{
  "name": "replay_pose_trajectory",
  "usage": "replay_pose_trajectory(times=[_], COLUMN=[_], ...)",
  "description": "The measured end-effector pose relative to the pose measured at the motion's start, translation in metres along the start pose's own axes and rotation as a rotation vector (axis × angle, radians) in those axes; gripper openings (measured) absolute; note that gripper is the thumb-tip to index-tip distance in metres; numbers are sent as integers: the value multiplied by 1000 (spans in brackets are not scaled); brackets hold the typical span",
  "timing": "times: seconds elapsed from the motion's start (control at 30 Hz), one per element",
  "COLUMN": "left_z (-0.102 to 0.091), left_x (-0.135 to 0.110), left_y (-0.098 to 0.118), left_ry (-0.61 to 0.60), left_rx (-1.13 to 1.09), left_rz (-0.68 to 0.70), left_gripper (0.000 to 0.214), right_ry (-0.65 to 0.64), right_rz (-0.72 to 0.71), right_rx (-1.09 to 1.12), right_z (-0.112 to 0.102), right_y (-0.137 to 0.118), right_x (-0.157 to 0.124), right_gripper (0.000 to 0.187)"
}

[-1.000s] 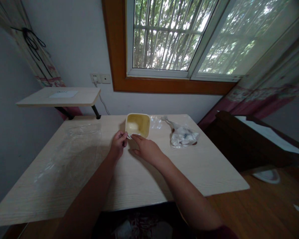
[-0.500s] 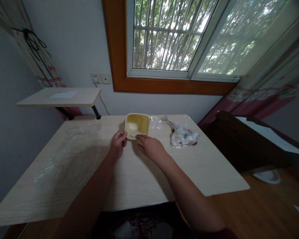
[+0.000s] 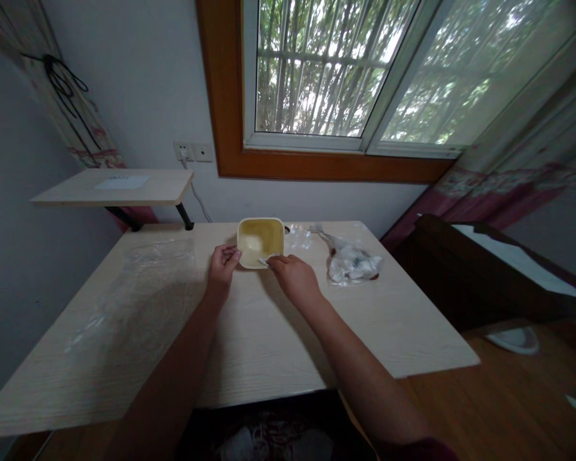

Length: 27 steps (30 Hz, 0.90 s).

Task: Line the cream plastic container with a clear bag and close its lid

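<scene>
Up near the far edge of the pale wood-grain table, a square yellowish plastic tub stood open. The right hand pinched a small white scrap at its front rim, apart from the curled left hand just beside it; a crinkled plastic bag lay further right.

From where I'm watching, a barred window, orange wooden frame, daylight through trees, pink-trimmed curtains, pale wall, wall shelf, dark bed, wooden floor
</scene>
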<state>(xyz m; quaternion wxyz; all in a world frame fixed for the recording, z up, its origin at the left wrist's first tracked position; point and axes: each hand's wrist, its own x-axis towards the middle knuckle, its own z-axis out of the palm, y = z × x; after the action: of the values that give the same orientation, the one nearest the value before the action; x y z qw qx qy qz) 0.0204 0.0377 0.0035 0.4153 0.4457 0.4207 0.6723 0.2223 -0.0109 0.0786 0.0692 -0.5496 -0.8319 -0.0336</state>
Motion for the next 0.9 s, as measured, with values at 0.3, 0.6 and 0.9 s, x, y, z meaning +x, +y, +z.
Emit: replay_pose_trajectory(times=[0.3, 0.6, 0.9], left_z=[-1, 3, 2], left_x=[-3, -8, -8], left_y=[3, 13, 12], left_ry=[-97, -106, -97], left_rx=[-13, 38, 8], left_rz=[-105, -139, -153], left_gripper=[37, 37, 38], right_ry=[-33, -10, -86], right_rz=[47, -102, 74], right_rx=[14, 118, 80], right_z=[-2, -4, -9], right_y=[0, -26, -18], right_x=[-3, -3, -7], right_gripper=[42, 34, 43])
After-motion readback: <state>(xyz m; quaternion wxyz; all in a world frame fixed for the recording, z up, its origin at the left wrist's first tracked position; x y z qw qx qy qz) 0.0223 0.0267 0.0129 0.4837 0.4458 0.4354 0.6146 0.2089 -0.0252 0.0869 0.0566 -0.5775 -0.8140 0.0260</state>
